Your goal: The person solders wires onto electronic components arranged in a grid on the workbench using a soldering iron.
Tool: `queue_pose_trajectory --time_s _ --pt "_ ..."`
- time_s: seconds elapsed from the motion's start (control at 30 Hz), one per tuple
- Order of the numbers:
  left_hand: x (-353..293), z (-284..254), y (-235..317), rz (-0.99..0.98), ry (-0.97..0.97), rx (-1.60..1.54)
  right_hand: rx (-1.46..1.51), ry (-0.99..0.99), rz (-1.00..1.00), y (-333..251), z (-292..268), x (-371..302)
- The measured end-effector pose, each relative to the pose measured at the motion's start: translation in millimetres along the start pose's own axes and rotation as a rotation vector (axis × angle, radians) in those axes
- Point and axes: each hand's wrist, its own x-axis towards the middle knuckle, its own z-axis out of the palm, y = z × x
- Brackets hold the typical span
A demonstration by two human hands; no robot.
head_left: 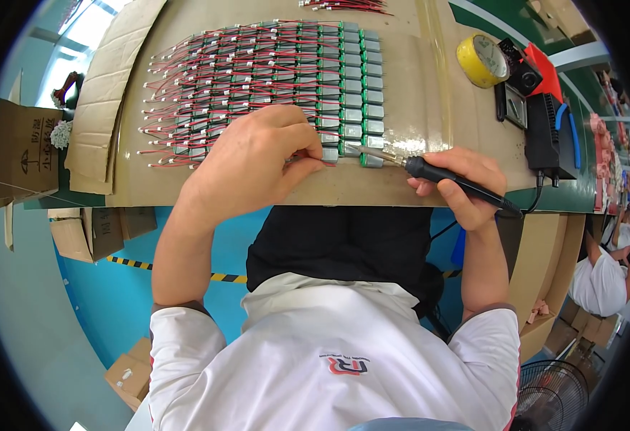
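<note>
Rows of small grey battery cells with green end boards [351, 90] lie side by side, and thin red and black wires with white plugs [207, 93] trail over their left part. My left hand [250, 161] is closed in a pinch at the near row, with a bit of thin red wire showing at its fingertips. A black-handled soldering iron [437, 171] is gripped in my right hand [476, 179]. Its metal tip points left, close over the near end of the last columns, beside my left fingertips. Whether the tip touches a board I cannot tell.
More red wires [347, 6] lie at the far edge. To the right are yellow tape [482, 60], a black soldering station [544, 133] with its cord, and blue-handled pliers [565, 136]. Cardboard [106, 93] borders the left side. A person [602, 280] sits far right.
</note>
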Motion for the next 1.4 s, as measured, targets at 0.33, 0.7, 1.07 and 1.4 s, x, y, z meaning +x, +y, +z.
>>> queue_pose_trajectory --time_s 0.33,0.7,1.07,1.4 --pt "-0.6 4.4 1.6 -0.007 0.055 -0.006 -0.015 -0.018 -0.033 1.6 -0.9 0.9" --pt "-1.0 9.2 -0.1 0.004 0.1 0.025 -0.048 -0.028 -0.055 2.2 0.2 1.7" --pt "-1.9 10.2 0.3 -0.01 0.092 0.042 -0.074 -0.04 -0.061 0.6 1.0 2.8" --pt "-1.7 10.0 0.3 -0.015 0.086 0.05 -0.07 -0.032 -0.08 2.9 0.7 2.1"
